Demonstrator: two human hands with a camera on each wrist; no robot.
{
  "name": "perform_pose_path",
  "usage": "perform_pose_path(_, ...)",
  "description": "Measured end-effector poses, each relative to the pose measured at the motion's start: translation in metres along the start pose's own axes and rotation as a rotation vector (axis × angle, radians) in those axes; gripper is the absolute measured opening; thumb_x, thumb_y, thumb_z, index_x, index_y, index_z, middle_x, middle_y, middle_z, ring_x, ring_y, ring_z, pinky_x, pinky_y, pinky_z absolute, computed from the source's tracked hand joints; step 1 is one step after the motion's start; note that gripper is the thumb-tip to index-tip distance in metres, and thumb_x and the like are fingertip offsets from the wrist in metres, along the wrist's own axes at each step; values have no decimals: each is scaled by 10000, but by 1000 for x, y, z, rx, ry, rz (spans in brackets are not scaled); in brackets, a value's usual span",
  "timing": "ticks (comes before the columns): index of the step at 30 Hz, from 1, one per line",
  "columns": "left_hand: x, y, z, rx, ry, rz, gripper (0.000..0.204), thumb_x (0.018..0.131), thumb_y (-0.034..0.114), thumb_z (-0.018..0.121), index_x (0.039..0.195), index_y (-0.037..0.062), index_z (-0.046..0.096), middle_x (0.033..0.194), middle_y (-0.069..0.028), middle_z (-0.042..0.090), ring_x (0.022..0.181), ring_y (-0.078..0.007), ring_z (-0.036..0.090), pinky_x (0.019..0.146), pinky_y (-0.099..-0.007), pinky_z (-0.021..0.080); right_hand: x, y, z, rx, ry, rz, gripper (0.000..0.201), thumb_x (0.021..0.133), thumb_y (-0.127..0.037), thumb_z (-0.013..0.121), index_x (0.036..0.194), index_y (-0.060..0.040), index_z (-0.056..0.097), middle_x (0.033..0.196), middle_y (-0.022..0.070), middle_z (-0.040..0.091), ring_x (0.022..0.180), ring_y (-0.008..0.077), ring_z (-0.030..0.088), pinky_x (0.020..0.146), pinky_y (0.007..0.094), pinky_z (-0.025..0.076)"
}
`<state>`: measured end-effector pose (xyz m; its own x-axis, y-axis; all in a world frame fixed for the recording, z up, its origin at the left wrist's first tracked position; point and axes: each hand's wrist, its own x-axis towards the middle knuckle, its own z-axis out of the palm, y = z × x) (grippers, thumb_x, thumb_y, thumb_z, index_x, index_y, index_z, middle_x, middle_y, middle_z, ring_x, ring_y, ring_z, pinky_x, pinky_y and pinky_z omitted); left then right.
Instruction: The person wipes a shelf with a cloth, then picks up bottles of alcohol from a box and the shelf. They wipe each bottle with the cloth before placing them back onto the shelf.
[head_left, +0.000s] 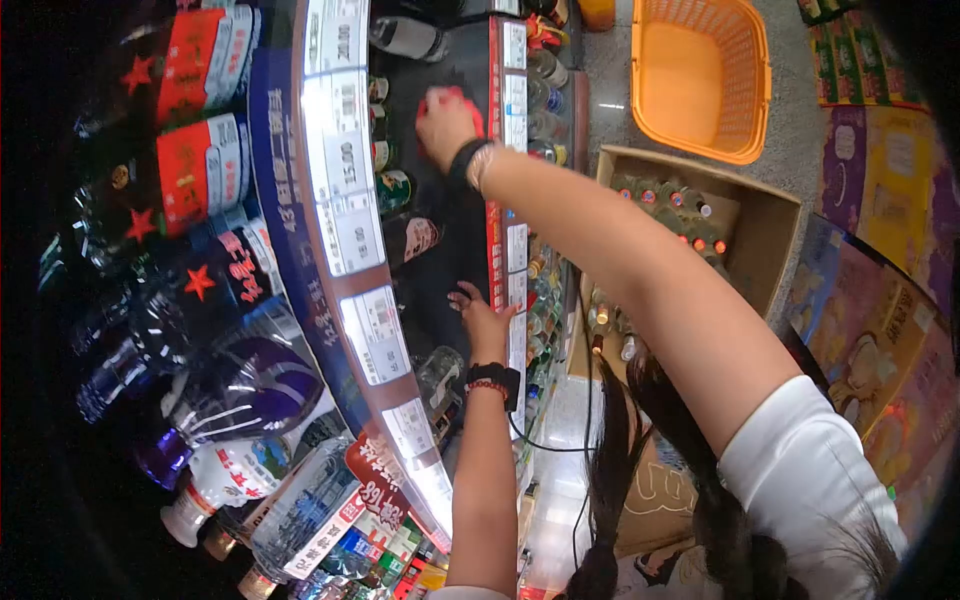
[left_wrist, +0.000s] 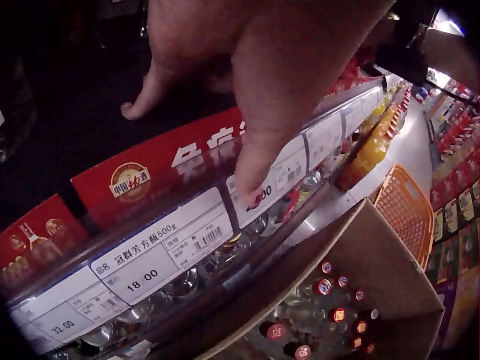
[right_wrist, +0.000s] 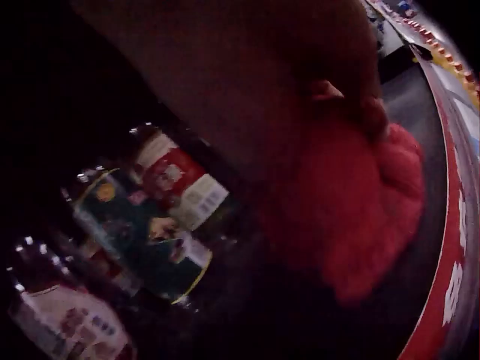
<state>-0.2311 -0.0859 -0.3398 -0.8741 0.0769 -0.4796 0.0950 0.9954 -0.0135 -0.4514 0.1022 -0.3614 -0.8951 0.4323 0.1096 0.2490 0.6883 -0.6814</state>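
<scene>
In the head view my right hand presses a red cloth on the dark shelf. The right wrist view shows the cloth bunched under my fingers, the thumb against it. My left hand rests at the shelf's front edge, holding nothing. In the left wrist view its fingers spread over the dark shelf, while the thumb touches a price label. Bottles stand deeper in: a green-labelled bottle, a red-and-white-labelled bottle and a pale-labelled bottle.
A clear bottle stands near my left wrist. Red strip and price tags line the shelf edge. On the floor are a cardboard box of capped bottles and an orange basket. Large bottles fill the neighbouring shelf. A dark cable hangs by my left arm.
</scene>
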Motion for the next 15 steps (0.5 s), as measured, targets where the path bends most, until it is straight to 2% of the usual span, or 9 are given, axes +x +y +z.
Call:
perform_pose_path(1,0,-2,3,11,8,1,1156,553,375,839,1342,-126,158,1273,-487,191,1214,-547,294,1000,-436,351,-12,4,18,175,61,17,524,763,-247,586,1165,-4,354,924,232,539,869,357,556,687,452,475)
perform_pose_path(3,-3,-1,0,-26,6,2,1131,569,340,833,1345,-125,155,1287,-477,180,1237,-538,257,1019,-437,322,-35,-4,-30,-547,-380,-488,296,784,-257,554,1002,-74,636,965,184,554,917,301,563,659,386,484)
perform_pose_path(5,-8,6,-8,-119,-13,-4,1074,600,264,823,1347,-123,155,1321,-457,144,1277,-524,191,1052,-435,270,-34,0,-39,-430,-237,-523,219,782,-255,542,854,-142,715,1000,164,547,933,276,557,654,364,483)
perform_pose_path(7,-11,16,-15,-126,-49,-17,1064,602,256,822,1344,-126,163,1309,-462,166,1275,-525,191,1059,-426,257,-15,3,-21,-270,-215,-439,210,772,-239,541,846,-146,714,1035,175,529,922,290,559,647,391,481)
perform_pose_path(8,-13,15,-15,-129,-50,-16,1063,603,259,822,1343,-127,164,1304,-465,173,1274,-526,190,1059,-426,258,-8,3,-15,-268,-52,-409,182,732,-212,553,789,-104,688,975,193,531,854,270,557,679,356,464)
perform_pose_path(11,-5,7,-15,-129,-43,1,1060,611,282,817,1340,-131,166,1288,-476,180,1260,-533,209,1042,-432,284,18,-9,-3,-278,-32,-199,185,735,-216,556,795,-111,696,984,181,533,851,271,559,665,347,463)
perform_pose_path(12,-4,5,-12,-126,-28,27,1064,611,288,816,1341,-131,165,1288,-478,177,1256,-535,215,1038,-433,291,18,-16,-3,-246,-129,-92,180,744,-221,555,802,-137,704,988,162,536,897,269,548,647,331,457)
perform_pose_path(13,-5,5,-10,-128,-14,55,1067,611,293,816,1341,-131,164,1287,-480,174,1252,-537,222,1034,-434,298,15,-15,-6,-332,-98,-161,178,745,-229,561,820,-155,705,996,148,537,907,263,544,634,327,456)
perform_pose_path(15,-6,8,-7,-68,-19,4,1092,586,335,823,1330,-141,182,1267,-483,211,1231,-535,266,1009,-436,331,7,-10,-11,-396,-182,-391,197,786,-228,546,900,-196,704,1024,140,544,861,266,560,558,393,470)
